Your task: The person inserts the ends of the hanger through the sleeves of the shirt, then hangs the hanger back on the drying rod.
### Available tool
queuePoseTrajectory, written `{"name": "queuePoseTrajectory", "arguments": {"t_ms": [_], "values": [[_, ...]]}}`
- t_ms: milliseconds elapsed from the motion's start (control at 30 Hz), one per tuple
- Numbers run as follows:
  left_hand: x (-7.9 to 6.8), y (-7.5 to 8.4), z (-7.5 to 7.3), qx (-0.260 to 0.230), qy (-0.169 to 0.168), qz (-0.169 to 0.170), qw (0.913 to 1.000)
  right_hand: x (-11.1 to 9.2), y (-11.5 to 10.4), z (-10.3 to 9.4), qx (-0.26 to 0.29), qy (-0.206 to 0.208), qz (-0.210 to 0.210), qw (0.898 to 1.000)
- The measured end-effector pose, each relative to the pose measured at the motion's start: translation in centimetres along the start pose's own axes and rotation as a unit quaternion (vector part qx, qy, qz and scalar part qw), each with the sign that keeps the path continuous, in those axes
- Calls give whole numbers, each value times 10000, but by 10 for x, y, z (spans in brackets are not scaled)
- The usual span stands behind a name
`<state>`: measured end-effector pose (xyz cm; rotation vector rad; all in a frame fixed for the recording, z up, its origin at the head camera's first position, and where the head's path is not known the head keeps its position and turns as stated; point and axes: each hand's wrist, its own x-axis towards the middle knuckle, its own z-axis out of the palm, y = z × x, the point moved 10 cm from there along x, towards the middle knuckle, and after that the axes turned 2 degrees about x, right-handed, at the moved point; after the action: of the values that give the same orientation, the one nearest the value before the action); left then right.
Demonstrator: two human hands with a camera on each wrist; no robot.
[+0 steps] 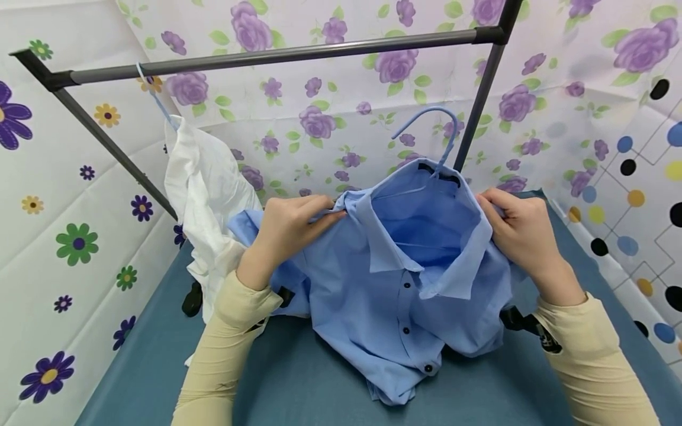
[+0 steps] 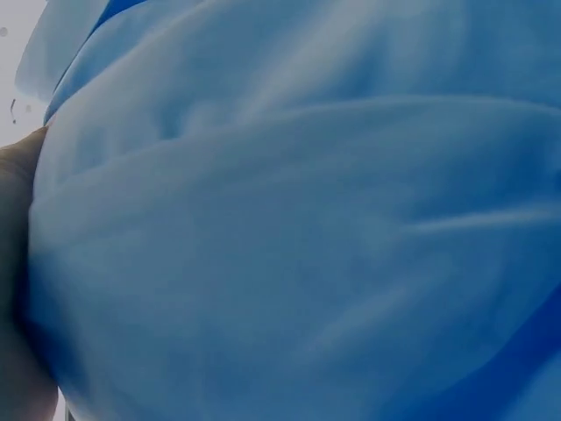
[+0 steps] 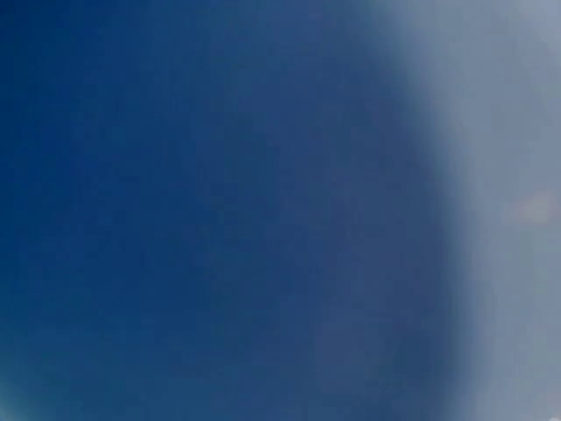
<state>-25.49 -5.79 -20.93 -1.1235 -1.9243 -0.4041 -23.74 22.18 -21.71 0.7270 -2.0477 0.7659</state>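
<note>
A light blue button-up shirt (image 1: pixel 362 290) hangs between my hands in the head view, its collar spread and facing me. Inside the neck sits a blue hanger (image 1: pixel 450 139), its hook rising free above the collar. My left hand (image 1: pixel 290 228) pinches the shirt's shoulder on the left side. On the other side, my right hand (image 1: pixel 519 231) grips the fabric beside the collar. Blue cloth (image 2: pixel 280 246) fills most of the left wrist view, with part of the hand at its left edge. The right wrist view is blurred blue cloth (image 3: pixel 219 210).
A dark metal rack's bar (image 1: pixel 277 56) runs across the back. From its left end hangs a white garment (image 1: pixel 199 177) on a blue hanger (image 1: pixel 154 94). Below lies a blue-green table surface (image 1: pixel 298 378). Flowered and dotted sheets (image 1: pixel 330 89) enclose the sides and back.
</note>
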Motion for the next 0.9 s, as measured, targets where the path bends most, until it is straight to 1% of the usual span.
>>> {"name": "queuePoseTrajectory", "arguments": {"t_ms": [100, 167, 333, 433, 533, 600, 667, 800, 900], "values": [[-2, 0, -9, 73, 221, 12, 9997, -1, 3, 0, 153, -193, 77, 9997], [-3, -1, -18, 89, 449, 41, 9989, -2, 7, -2, 187, -330, 158, 9992], [-7, -9, -40, 34, 1119, 19, 9937, -8, 24, -9, -7, -730, 420, 9964], [-10, -14, -47, -5, 1367, -57, 9906, -13, 31, -14, -59, -753, 426, 9962], [-12, -18, -49, -49, 1431, -119, 9896, -15, 32, -19, 52, -481, 206, 9986], [-12, -19, -49, -78, 1403, -126, 9900, -16, 30, -22, 210, -238, 22, 9995], [-12, -18, -47, -89, 1342, -111, 9908, -17, 26, -23, 374, -92, -210, 9990], [-11, -16, -43, -54, 1202, -63, 9927, -17, 18, -19, 339, -90, -531, 9980], [-11, -14, -42, 39, 1112, -66, 9938, -18, 14, -14, 12, -157, -652, 9977]]}}
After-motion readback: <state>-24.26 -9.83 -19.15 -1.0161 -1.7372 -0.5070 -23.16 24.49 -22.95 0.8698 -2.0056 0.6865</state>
